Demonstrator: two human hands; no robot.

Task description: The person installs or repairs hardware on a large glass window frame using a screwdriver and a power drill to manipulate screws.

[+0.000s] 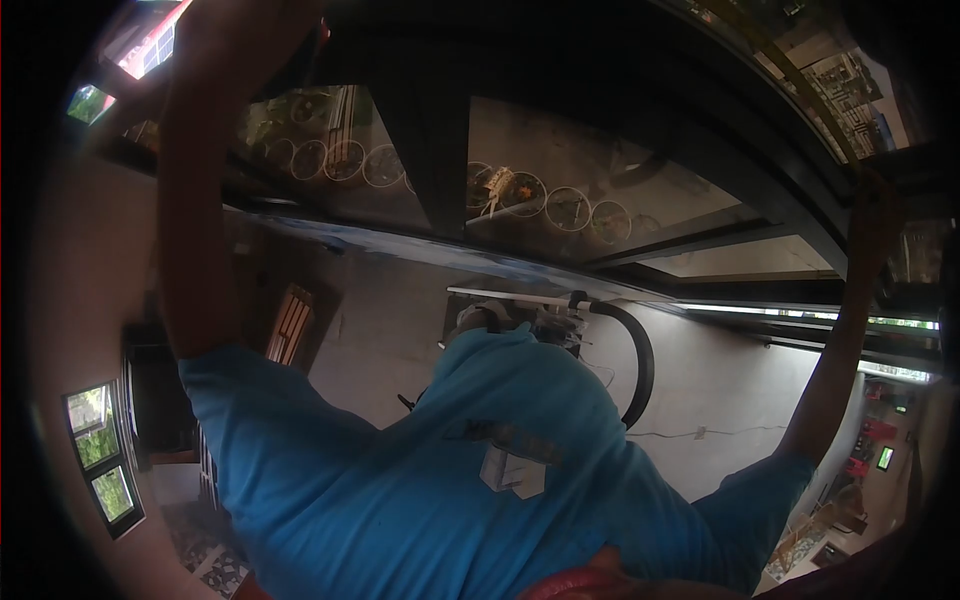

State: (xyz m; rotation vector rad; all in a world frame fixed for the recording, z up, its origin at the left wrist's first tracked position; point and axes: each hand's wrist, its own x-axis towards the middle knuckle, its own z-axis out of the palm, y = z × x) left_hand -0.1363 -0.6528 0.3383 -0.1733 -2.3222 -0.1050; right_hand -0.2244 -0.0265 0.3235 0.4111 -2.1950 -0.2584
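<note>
Both my arms are raised on either side of a large dark-framed glass panel (pixel 430 160). My left hand (pixel 245 35) is at the top left by the frame's edge; it is cut off and in shadow, so its fingers do not show. At the right, my right hand (pixel 872 205) is closed near the frame's corner. A narrow yellow strip, apparently a measuring tape (pixel 795 75), bows down from the top edge to that hand. The dim light hides exactly how the fingers meet the tape and frame. Round pots with plants (pixel 567 208) show in the glass.
Below the panel, a black curved hose (pixel 645 365) joins a pale tube (pixel 510 295). A slatted wooden piece (pixel 290 325) leans at the left, near a window (pixel 103 455). Red objects (pixel 872 435) stand far right. A pale wall (pixel 730 365) is behind.
</note>
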